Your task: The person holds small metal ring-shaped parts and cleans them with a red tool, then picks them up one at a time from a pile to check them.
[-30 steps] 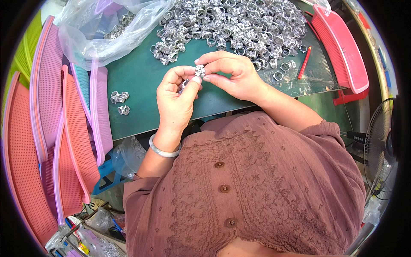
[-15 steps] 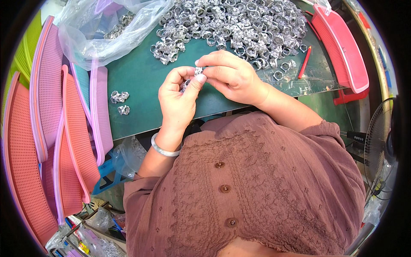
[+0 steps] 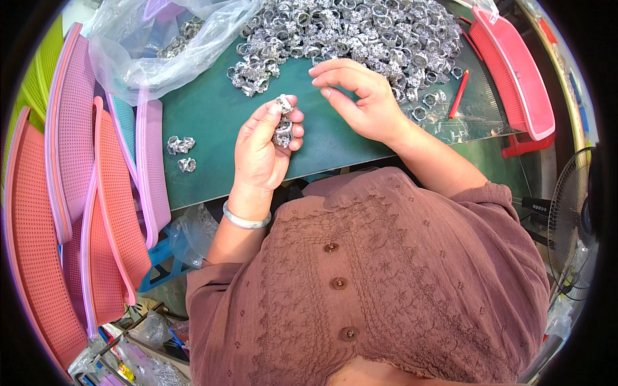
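Silvery rings [image 3: 282, 133] are clutched in our left hand [image 3: 259, 154], on our side of the big ring pile [image 3: 370, 38]. Our right hand [image 3: 367, 100] is free and kinda loosely curled, right by that pile's edge.

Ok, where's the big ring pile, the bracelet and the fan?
Ring pile [image 3: 360, 38], head view: its middle.
Bracelet [image 3: 246, 223], head view: the front of its band.
Fan [image 3: 564, 206], head view: its wire grille.

Perforated plastic baskets [image 3: 67, 138] in coral, lilac, teal and green crowd the left side. On the green tabletop [image 3: 215, 122], 1 red pencil [image 3: 458, 95] lies near 1 pink basket [image 3: 508, 74]; 1 dark fan [image 3: 564, 202] stands at the far right.
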Action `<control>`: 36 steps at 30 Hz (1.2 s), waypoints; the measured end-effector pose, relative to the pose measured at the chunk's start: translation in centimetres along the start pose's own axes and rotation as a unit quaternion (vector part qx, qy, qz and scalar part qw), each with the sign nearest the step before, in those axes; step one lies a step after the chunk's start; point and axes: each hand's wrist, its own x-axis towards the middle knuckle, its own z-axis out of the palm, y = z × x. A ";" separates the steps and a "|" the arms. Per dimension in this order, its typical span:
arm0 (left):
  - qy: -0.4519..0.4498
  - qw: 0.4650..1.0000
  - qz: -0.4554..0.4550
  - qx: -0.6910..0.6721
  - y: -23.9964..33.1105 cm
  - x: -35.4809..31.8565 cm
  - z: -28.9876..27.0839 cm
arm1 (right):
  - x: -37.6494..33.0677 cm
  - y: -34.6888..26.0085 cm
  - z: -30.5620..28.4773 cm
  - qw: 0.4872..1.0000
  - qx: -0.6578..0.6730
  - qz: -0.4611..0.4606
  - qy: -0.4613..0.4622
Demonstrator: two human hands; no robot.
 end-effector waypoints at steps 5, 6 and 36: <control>-0.026 0.999 -0.005 -0.044 0.0 0.1 -1.0 | 1.0 0.4 0.1 0.997 -0.075 0.005 -0.036; -0.031 0.998 -0.004 -0.061 0.0 0.0 -1.0 | 1.3 0.5 0.3 0.995 -0.091 0.001 -0.045; 0.080 0.989 0.067 0.108 0.4 -0.6 0.5 | 2.6 0.6 1.2 0.838 0.441 0.298 -0.122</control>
